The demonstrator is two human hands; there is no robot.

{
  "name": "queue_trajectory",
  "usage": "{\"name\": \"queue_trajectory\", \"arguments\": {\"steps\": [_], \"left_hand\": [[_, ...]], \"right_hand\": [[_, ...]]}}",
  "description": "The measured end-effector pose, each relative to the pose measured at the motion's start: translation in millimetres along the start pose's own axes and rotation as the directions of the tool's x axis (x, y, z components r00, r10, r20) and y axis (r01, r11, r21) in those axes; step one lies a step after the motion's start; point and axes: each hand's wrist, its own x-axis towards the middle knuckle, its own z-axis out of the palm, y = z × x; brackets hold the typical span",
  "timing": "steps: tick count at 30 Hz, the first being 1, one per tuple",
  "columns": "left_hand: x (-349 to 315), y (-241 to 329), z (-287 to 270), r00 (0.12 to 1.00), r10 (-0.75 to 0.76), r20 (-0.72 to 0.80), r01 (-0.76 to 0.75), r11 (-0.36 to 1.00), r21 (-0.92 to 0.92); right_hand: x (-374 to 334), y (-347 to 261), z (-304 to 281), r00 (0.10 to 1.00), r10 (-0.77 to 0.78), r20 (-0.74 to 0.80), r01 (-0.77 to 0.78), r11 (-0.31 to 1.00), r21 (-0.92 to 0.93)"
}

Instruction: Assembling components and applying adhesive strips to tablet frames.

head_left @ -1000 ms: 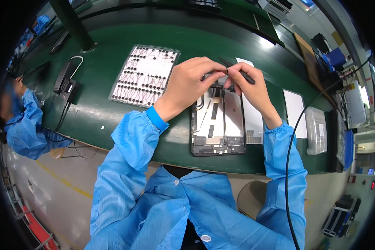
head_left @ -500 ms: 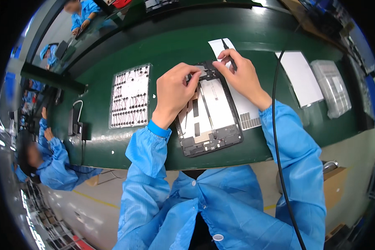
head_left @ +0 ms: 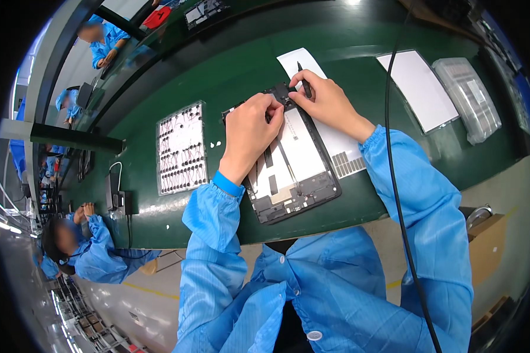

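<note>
An opened tablet (head_left: 303, 150) lies on the green bench, its inside facing up with a pale metal plate and black end sections. My left hand (head_left: 247, 135) is closed in a pinch over its far end; whatever sits between the fingertips is hidden. Close by on the right, my right hand (head_left: 333, 106) grips a slim black pen-shaped tool (head_left: 305, 85) that points up and away from the tablet. My right thumb and fingertips are at the tablet's far right corner. A white sheet with grey rectangular stickers (head_left: 348, 165) lies partly beneath my right hand, beside the tablet.
Left stands a clear tray (head_left: 182, 192) of small black round parts with wires. A black power adapter (head_left: 112, 191) lies farther left, near a co-worker (head_left: 97, 250). To the right are a white sheet (head_left: 415, 91) and a clear plastic box (head_left: 468, 100). A black cable (head_left: 388, 117) hangs in front.
The whole view has shifted and turned a little. My right hand's fingertips have drawn closer to my left hand, and the black tool now stands more upright in it. The tablet stays on the bench.
</note>
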Motion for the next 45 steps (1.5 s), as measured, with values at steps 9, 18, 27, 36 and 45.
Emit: {"name": "queue_trajectory", "arguments": {"steps": [9,18,27,36,45], "left_hand": [[3,-1,-1,0.975,0.221,0.015,-0.221,0.964,0.148],[-3,-5,-5,0.990,0.141,0.022,-0.142,0.987,0.068],[7,-6,8,0.999,-0.033,0.029,0.035,0.997,-0.070],[-28,-32,-16,0.980,0.115,-0.160,-0.128,0.989,-0.074],[-66,-42,-4,0.875,-0.189,-0.445,-0.016,0.908,-0.418]], "right_hand": [[1,-5,-3,0.996,0.050,0.078,-0.052,0.998,0.024],[5,-19,-6,0.990,0.013,0.139,0.001,0.995,-0.098],[0,-14,-4,0.996,0.012,0.092,-0.010,1.000,-0.016],[-28,-52,-30,0.985,-0.162,0.059,0.172,0.891,-0.421],[-50,-85,-3,0.980,0.156,0.122,-0.198,0.753,0.628]]}}
